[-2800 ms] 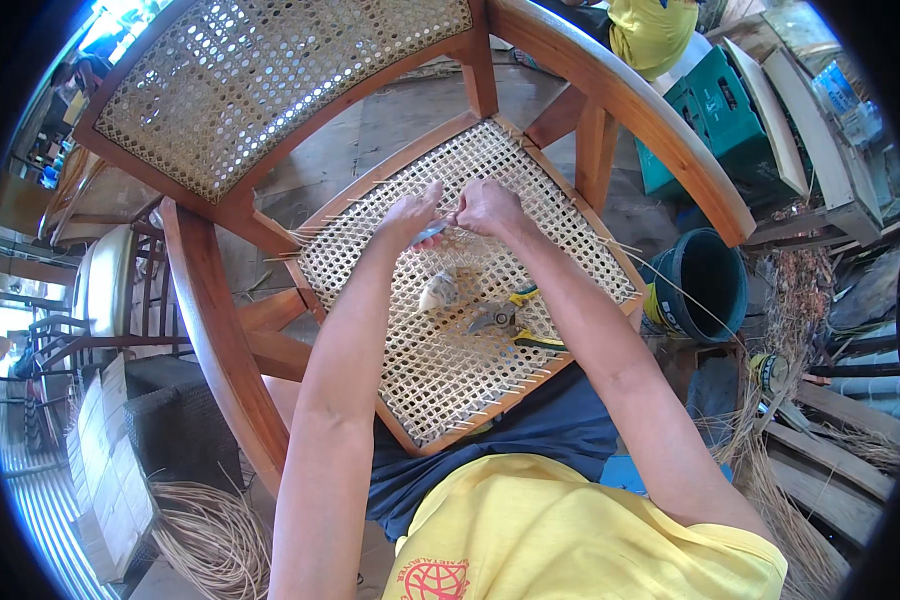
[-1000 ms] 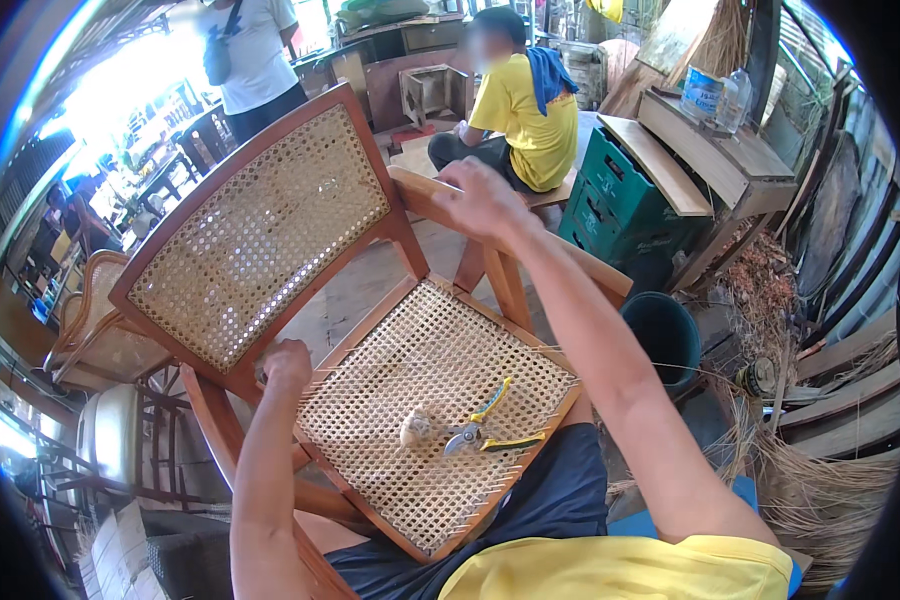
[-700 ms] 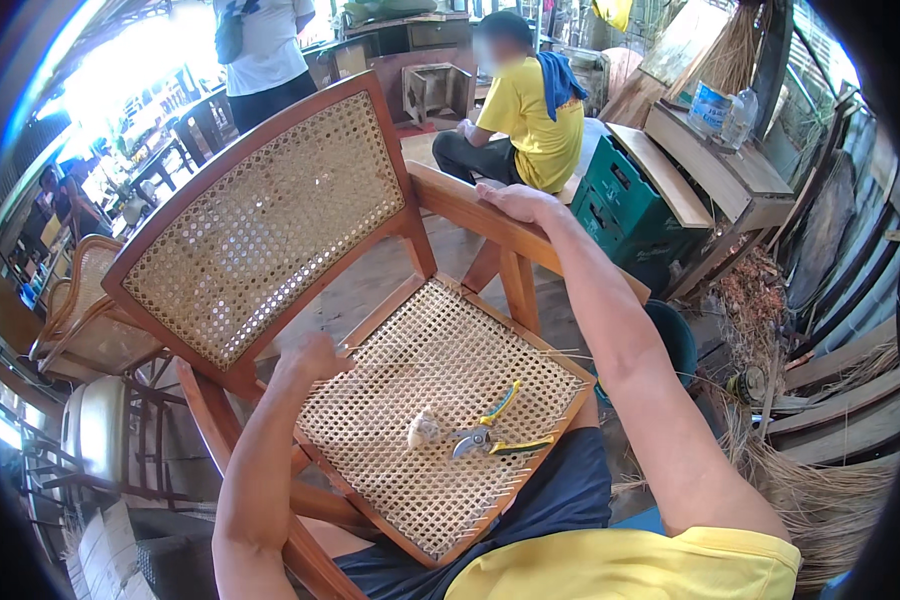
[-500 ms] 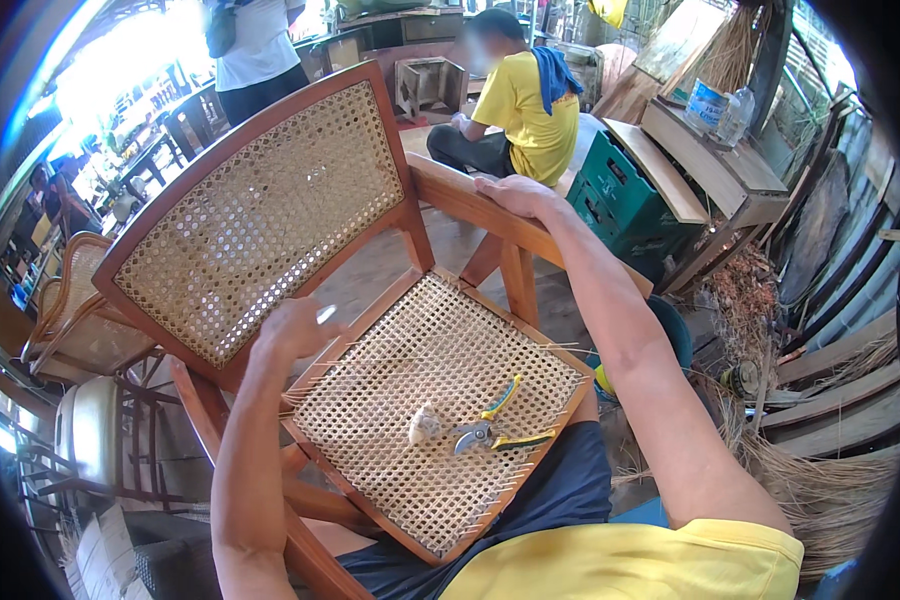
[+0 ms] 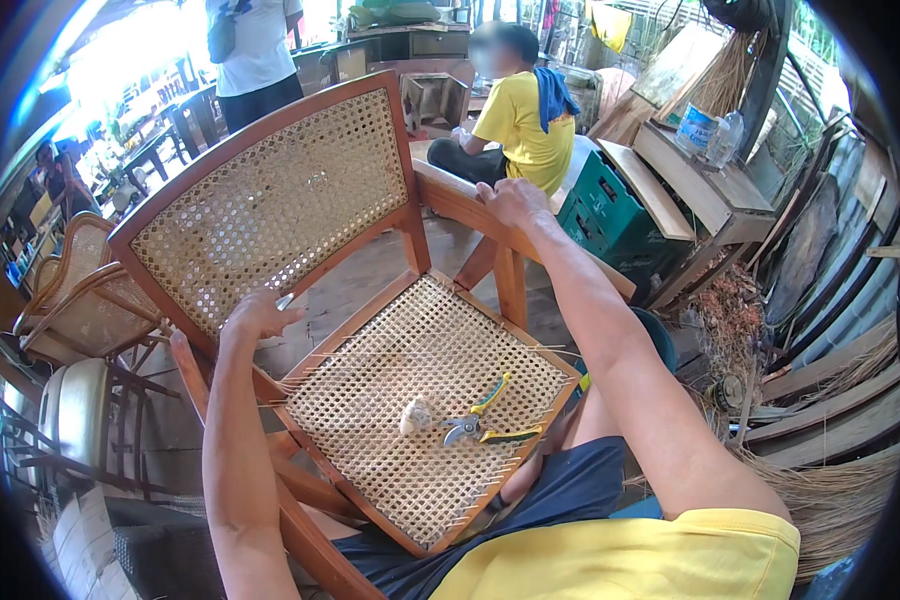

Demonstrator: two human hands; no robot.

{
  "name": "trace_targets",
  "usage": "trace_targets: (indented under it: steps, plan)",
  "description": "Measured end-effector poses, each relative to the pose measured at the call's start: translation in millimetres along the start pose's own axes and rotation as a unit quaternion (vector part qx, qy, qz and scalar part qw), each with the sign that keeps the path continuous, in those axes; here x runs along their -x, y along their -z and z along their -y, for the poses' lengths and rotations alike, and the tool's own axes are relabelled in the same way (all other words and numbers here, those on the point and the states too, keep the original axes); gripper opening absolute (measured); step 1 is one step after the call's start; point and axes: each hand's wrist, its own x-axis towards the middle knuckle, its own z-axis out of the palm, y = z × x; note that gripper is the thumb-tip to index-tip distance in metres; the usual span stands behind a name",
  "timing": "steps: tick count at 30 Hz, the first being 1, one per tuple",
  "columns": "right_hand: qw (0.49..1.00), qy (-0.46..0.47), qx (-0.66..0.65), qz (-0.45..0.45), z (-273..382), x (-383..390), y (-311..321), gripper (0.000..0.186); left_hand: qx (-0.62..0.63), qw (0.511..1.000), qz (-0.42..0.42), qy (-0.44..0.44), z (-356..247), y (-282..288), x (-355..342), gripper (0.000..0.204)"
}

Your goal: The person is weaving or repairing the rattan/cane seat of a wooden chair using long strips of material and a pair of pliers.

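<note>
A wooden armchair stands tilted before me, with a woven cane backrest (image 5: 280,190) and a woven cane seat (image 5: 370,350). Loose cane ends stick out along the seat's edges. My left hand (image 5: 258,316) is by the lower edge of the backrest, holding a small pale piece (image 5: 285,300) whose kind I cannot make out. My right hand (image 5: 518,203) grips the wooden armrest (image 5: 450,195) near the back. On the seat lie open pruning shears (image 5: 482,428) with yellow-and-dark handles, and beside them a small whitish lump (image 5: 416,415).
A person in a yellow shirt (image 5: 535,130) sits beyond the chair; another person (image 5: 255,50) stands behind the backrest. Green crates (image 5: 610,205) and a wooden bench (image 5: 710,175) with bottles are at the right. Cane strands (image 5: 820,490) lie at lower right, other chairs (image 5: 80,290) at left.
My left hand has moved slightly left and up, closer to the backrest's lower edge. The chair has shifted a little in view. My right hand remains on the armrest.
</note>
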Motion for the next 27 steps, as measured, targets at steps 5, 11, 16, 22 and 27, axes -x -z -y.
trace_targets:
  steps: [5, 11, 16, 22, 27]
  plan:
    - [0.996, -0.015, -0.059, 0.064, -30, -38, -21, 0.069, 0.036, 0.999, 0.026, 0.017, -4, 4, 3, 0.066]
    - [0.975, -0.048, -0.152, 0.156, -37, -39, -23, 0.088, 0.008, 0.999, 0.038, 0.038, -5, 7, 8, 0.065]
    - [0.938, -0.033, -0.273, 0.211, -46, -37, -24, 0.096, -0.047, 0.998, 0.022, 0.030, -7, 5, 7, 0.073]
    - [0.929, 0.022, -0.271, 0.250, -44, -30, -13, 0.096, -0.007, 0.998, 0.058, 0.023, -15, 11, 7, 0.075]
    - [0.906, 0.021, -0.328, 0.267, -47, -38, -27, 0.094, -0.033, 0.999, 0.000, -0.015, -2, 2, 1, 0.073]
